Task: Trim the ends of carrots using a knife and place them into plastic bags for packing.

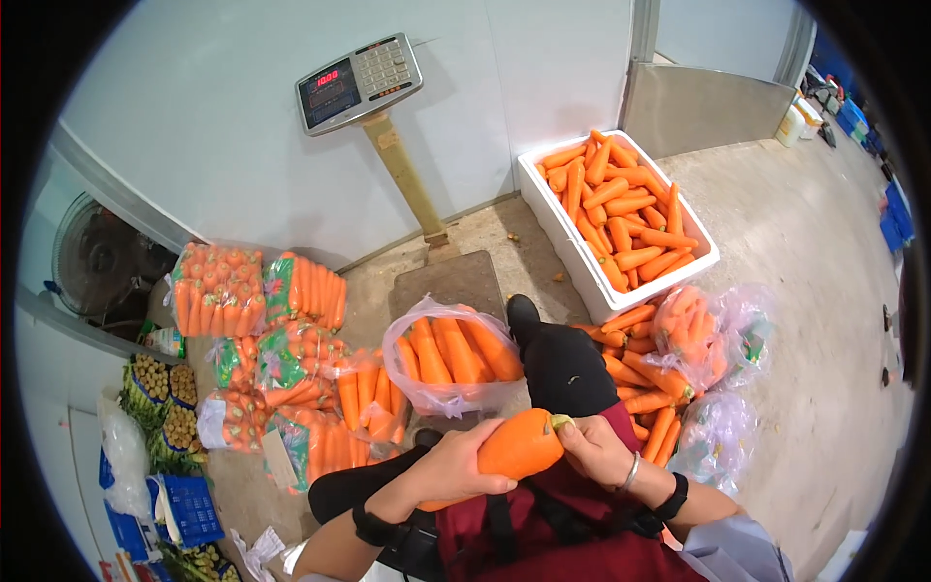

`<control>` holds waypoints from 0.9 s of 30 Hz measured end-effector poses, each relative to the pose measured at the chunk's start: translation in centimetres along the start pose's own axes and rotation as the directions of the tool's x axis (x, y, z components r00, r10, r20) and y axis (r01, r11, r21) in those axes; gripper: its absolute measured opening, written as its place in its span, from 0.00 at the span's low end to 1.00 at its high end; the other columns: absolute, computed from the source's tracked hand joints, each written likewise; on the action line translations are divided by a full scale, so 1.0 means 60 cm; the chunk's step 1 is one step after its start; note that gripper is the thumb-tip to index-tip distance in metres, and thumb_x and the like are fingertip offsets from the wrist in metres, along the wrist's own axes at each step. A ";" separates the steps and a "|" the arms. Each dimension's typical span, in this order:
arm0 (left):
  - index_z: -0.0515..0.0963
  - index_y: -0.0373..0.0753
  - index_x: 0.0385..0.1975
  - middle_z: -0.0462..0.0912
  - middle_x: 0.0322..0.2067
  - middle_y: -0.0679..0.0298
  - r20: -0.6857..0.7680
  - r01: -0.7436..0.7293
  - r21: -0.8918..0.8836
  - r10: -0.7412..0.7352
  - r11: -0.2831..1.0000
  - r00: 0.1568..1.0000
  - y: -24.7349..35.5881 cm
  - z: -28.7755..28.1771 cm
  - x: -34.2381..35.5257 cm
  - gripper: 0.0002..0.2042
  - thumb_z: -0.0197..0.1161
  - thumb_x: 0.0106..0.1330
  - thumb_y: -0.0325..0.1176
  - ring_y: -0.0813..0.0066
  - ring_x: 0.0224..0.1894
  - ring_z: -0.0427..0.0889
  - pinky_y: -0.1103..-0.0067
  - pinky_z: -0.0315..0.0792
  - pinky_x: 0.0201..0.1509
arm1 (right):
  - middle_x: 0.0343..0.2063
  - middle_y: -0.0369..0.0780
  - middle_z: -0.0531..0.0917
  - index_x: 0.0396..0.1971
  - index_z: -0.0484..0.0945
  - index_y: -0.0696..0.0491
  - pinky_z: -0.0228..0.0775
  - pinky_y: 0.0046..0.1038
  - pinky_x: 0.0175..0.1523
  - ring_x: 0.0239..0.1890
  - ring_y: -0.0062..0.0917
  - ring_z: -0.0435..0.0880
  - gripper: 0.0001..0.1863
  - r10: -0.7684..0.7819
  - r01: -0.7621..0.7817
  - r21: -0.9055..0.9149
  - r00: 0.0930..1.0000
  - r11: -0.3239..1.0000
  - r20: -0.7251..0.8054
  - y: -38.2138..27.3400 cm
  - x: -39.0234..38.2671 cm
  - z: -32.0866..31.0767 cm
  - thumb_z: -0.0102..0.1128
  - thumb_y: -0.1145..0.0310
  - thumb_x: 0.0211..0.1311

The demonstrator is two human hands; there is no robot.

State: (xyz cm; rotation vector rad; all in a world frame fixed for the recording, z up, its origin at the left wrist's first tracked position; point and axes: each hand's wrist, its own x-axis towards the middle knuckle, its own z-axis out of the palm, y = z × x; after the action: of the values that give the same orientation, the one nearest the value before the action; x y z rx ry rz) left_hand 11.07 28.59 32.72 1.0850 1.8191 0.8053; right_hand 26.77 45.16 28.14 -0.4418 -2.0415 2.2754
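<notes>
A large orange carrot (pixel 521 444) lies across my lap, with my left hand (pixel 451 468) wrapped round its body. My right hand (pixel 595 452) pinches the short greenish stem stub at its thick end. Just beyond my hands, an open clear plastic bag (pixel 454 351) full of big carrots rests at the near part of the scale platform (pixel 456 275). To the right of my leg, loose carrots (pixel 652 380) lie in a heap on the floor.
A lit scale display (pixel 359 83) stands on a yellowish post (pixel 405 175). Beyond my knee is a white foam box (pixel 572 247) heaped with carrots. Packed carrot bags (pixel 221 291) are stacked at left, near a blue crate (pixel 190 509). Crumpled plastic bags (pixel 716 436) lie right.
</notes>
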 end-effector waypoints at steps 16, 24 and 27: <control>0.64 0.33 0.51 0.74 0.41 0.56 -0.457 -0.359 -0.854 -0.214 0.377 0.863 -0.091 -0.064 -0.285 0.28 0.65 0.49 0.34 0.66 0.38 0.79 0.71 0.78 0.39 | 0.12 0.28 0.55 0.27 0.64 0.51 0.47 0.14 0.16 0.13 0.11 0.52 0.24 0.144 0.217 0.926 0.952 0.310 -0.272 0.065 -0.132 -0.227 0.46 0.42 0.60; 0.63 0.40 0.50 0.74 0.37 0.60 -0.429 -0.305 -0.898 -0.782 0.316 0.451 -0.312 0.068 -0.479 0.26 0.62 0.49 0.31 0.69 0.29 0.78 0.72 0.78 0.29 | 0.15 0.30 0.56 0.33 0.65 0.55 0.52 0.16 0.22 0.16 0.13 0.56 0.22 0.167 -0.161 0.914 0.980 0.373 0.105 -0.019 0.058 -0.087 0.43 0.48 0.65; 0.68 0.40 0.47 0.74 0.32 0.63 -0.204 -0.141 -0.978 -0.822 0.151 0.532 -0.429 0.191 -0.455 0.24 0.65 0.48 0.34 0.75 0.31 0.77 0.77 0.73 0.31 | 0.16 0.31 0.57 0.33 0.64 0.53 0.53 0.18 0.22 0.16 0.15 0.57 0.21 0.247 -0.315 0.859 0.941 0.403 0.230 -0.043 0.108 0.006 0.36 0.48 0.67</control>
State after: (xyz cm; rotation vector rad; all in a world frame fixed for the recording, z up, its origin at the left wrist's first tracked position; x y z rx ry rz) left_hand 19.37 -5.64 15.42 -0.7804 1.4753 1.8445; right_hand 20.10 46.61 29.55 -0.6242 -0.4767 3.1431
